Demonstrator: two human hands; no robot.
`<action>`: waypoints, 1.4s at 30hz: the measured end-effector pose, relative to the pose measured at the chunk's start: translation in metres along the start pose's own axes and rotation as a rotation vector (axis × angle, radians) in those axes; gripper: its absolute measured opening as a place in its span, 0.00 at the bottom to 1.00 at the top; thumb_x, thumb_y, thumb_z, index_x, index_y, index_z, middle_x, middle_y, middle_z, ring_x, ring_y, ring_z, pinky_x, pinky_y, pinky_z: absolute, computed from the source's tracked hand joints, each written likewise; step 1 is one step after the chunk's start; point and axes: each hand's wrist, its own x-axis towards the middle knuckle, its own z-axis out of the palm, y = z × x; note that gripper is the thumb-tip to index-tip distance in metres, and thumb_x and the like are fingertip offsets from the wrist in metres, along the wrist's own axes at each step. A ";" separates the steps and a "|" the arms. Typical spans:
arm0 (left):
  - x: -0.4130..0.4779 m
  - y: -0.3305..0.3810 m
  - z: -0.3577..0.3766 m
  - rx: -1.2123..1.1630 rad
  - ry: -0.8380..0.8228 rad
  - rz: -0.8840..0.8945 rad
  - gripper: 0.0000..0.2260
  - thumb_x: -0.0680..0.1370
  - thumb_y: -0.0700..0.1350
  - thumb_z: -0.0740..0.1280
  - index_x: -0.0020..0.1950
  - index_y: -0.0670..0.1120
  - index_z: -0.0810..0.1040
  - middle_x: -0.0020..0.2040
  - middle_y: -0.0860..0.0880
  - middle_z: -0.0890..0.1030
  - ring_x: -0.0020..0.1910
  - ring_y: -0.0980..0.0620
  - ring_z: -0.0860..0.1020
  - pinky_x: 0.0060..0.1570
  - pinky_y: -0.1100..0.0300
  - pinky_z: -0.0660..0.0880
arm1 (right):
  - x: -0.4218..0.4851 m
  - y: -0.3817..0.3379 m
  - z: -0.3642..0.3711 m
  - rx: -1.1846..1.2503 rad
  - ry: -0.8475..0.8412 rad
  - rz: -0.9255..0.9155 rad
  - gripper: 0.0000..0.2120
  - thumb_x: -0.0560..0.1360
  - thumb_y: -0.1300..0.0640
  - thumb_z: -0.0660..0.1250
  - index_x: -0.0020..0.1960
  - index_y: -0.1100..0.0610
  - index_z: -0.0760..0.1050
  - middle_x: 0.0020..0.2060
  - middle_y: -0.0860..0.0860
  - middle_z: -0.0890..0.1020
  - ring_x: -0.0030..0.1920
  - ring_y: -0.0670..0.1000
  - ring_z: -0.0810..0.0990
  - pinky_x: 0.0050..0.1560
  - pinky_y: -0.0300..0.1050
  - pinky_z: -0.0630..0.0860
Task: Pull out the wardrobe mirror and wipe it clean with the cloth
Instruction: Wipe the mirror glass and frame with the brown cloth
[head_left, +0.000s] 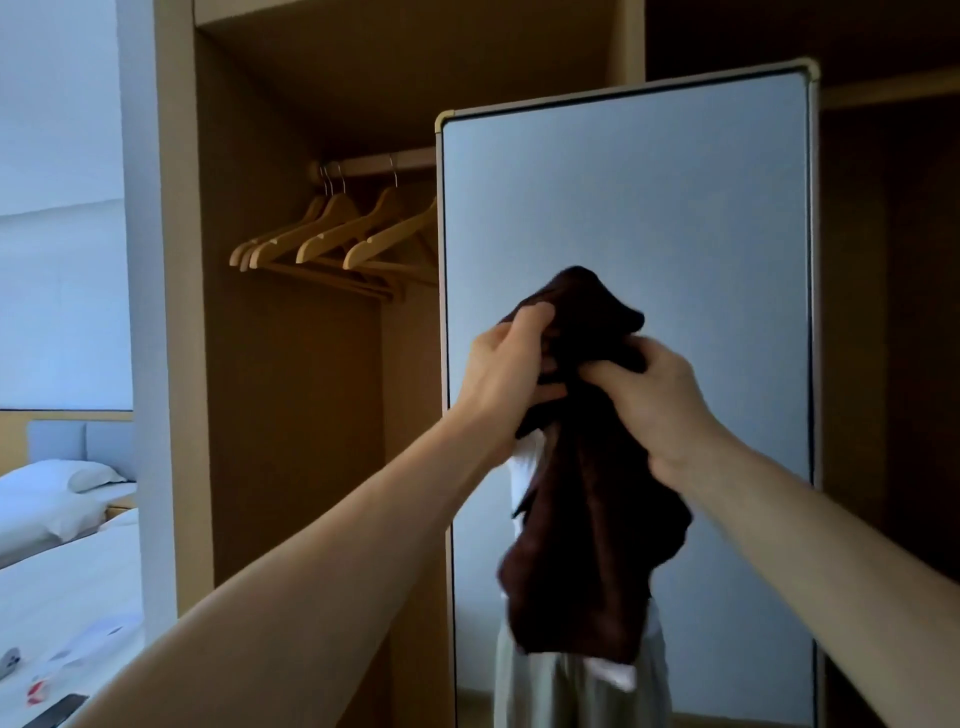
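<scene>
**Gathering the cloth in front of the drawn-out mirror**

The wardrobe mirror (675, 208) stands out of the wardrobe (291, 415), upright, its long axis running top to bottom and its glass facing the person. So the pulling step looks done and the wiping not yet begun.

Both hands are raised before the middle of the glass, nearer its left edge than its right. The left hand (511, 364) has its fingers curled into the upper folds of the dark brown cloth (587, 519). The right hand (654, 395) clamps the bunch just beside it, thumb pressed in. The rest of the cloth hangs loosely below both hands, towards the mirror's lower half.

The glass lies straight ahead of the fingers, beyond the cloth; whether the cloth touches it cannot be told. Neither hand is clearly the nearer one. The coming move probably needs the bunch pressed flat on the glass, then strokes along the tall axis.

Wooden hangers (337, 234) hang on the rail (384, 163) left of the mirror's top left corner.
</scene>
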 end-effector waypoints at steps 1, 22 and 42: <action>0.003 0.001 -0.005 0.014 0.053 0.016 0.11 0.77 0.48 0.64 0.42 0.43 0.81 0.36 0.46 0.84 0.37 0.49 0.84 0.37 0.56 0.81 | 0.005 -0.009 -0.006 -0.089 0.041 -0.104 0.10 0.70 0.64 0.68 0.50 0.55 0.77 0.43 0.51 0.82 0.43 0.49 0.82 0.44 0.35 0.78; -0.002 -0.084 -0.008 0.666 0.236 0.188 0.06 0.74 0.43 0.64 0.41 0.55 0.73 0.48 0.49 0.78 0.40 0.57 0.76 0.39 0.61 0.74 | -0.022 0.099 -0.054 -1.266 -0.069 -0.822 0.19 0.66 0.63 0.63 0.56 0.54 0.79 0.52 0.58 0.77 0.49 0.63 0.75 0.46 0.56 0.72; -0.050 -0.100 -0.021 0.861 0.169 0.096 0.06 0.75 0.41 0.61 0.47 0.50 0.75 0.44 0.48 0.74 0.35 0.52 0.71 0.34 0.60 0.68 | 0.060 -0.029 -0.080 -1.108 0.153 -0.914 0.18 0.74 0.57 0.54 0.58 0.57 0.78 0.58 0.58 0.75 0.61 0.58 0.70 0.60 0.47 0.63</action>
